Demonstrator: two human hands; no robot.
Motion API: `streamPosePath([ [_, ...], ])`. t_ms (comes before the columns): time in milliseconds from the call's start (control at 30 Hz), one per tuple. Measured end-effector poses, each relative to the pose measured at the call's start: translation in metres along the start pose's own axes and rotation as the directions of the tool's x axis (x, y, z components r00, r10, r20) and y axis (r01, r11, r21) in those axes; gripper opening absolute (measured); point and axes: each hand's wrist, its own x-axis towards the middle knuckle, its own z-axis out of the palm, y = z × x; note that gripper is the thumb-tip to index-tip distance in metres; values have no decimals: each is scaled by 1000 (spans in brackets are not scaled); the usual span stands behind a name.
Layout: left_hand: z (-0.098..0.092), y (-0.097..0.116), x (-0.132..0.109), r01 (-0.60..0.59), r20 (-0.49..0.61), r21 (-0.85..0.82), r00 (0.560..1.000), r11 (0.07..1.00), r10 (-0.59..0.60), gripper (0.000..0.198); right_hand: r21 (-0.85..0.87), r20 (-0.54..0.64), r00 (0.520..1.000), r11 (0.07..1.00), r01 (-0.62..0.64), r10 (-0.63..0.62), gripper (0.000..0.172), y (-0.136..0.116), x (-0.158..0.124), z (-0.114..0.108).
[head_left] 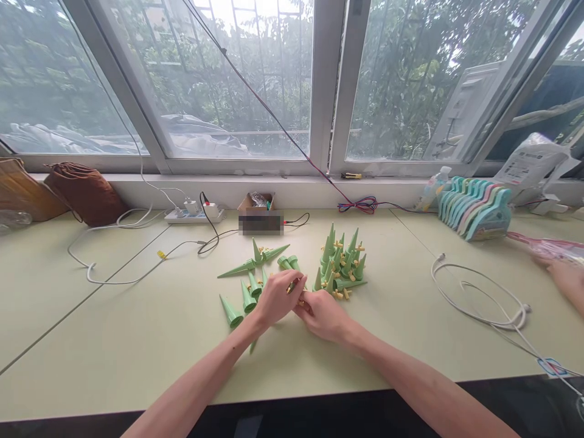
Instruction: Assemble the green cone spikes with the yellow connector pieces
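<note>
My left hand (pixel 276 296) and my right hand (pixel 326 315) meet over the middle of the table, fingers pinched together. A bit of a small yellow valve (pixel 300 302) shows at the right fingertips; whatever the left fingers grip is mostly hidden. Left of my hands lie several loose green plant watering spikes (pixel 247 298), some upright and some on their sides. Just beyond my fingers are more green spike pieces (pixel 288 262). To the right stands a dense cluster of green spikes fitted with yellow valves (pixel 342 261).
Behind the spikes sit a small cardboard box (pixel 269 201) and a power strip (pixel 196 215). A coiled white cable (pixel 479 298) lies to the right, near a rack of pastel hangers (pixel 477 210). Another person's hand (pixel 568 280) reaches in at the right edge. A brown pouch (pixel 86 191) stands at left.
</note>
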Motion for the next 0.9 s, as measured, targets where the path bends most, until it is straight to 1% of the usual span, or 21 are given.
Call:
streamPosePath([
  [300,0,-1,-1,2,35,10,999,1000,-2,26,-42,19,1000,999,-17,18,26,0,0,-1],
  [500,-1,1,-1,-1,51,9,999,1000,0,25,-17,39,999,1000,-25,26,23,-3,0,-4],
  [700,-1,4,-1,21,-35,-5,999,1000,-21,26,44,24,1000,999,3,-4,22,0,1,-2],
  [900,-2,3,0,-1,-75,-14,997,1000,0,26,34,-6,999,999,-36,36,27,4,1,0],
])
